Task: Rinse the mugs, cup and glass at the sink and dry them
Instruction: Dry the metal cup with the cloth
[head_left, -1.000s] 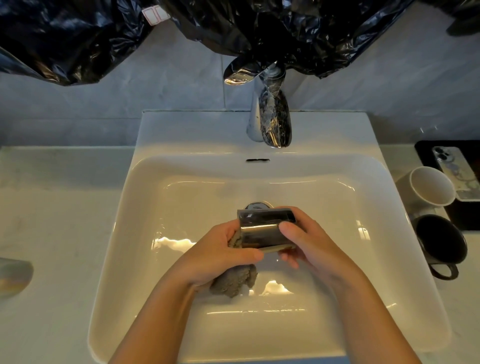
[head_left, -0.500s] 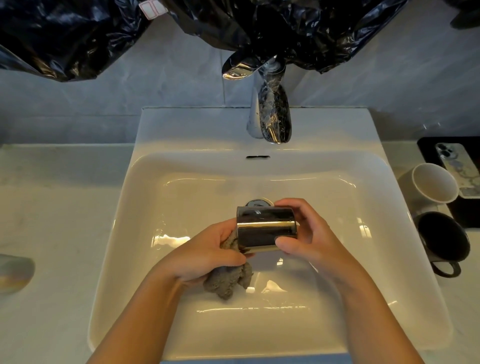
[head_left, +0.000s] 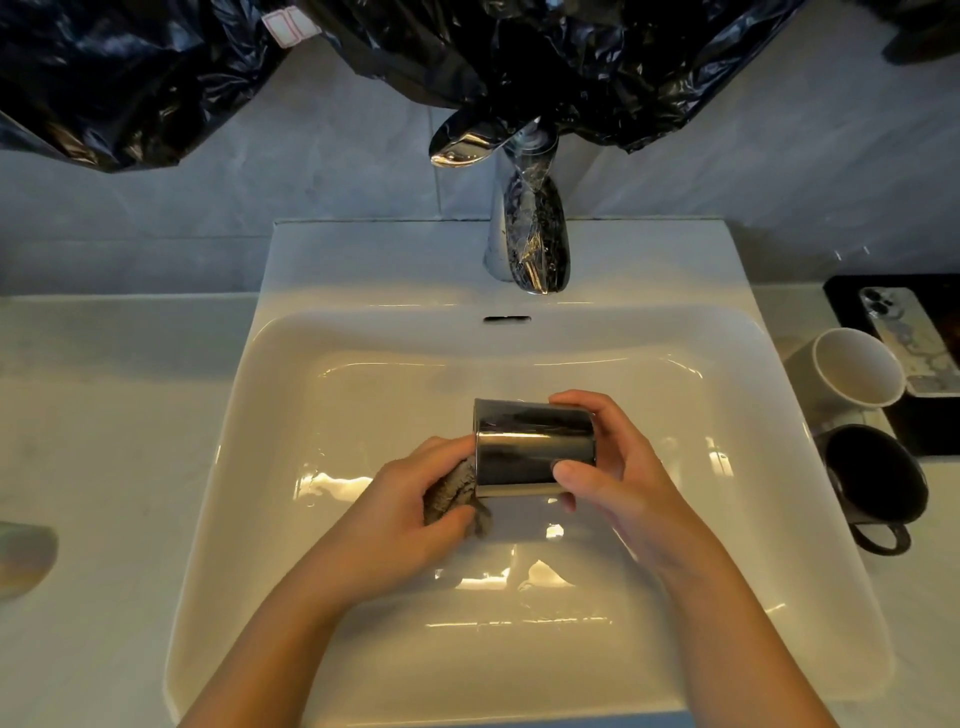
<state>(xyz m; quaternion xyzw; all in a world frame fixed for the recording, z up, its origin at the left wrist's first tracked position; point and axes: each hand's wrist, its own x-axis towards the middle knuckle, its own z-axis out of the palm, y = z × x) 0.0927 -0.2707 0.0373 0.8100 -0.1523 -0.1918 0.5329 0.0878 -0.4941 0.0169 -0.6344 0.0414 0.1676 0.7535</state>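
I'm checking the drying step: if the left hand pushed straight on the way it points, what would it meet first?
Likely the steel cup: the left hand, gripping a grey cloth, points at its left end, held sideways by the right hand. The cloth touches it.

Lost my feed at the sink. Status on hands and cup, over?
Right hand grips steel cup sideways over sink. Left hand presses grey cloth against cup's end. Nothing in the way.
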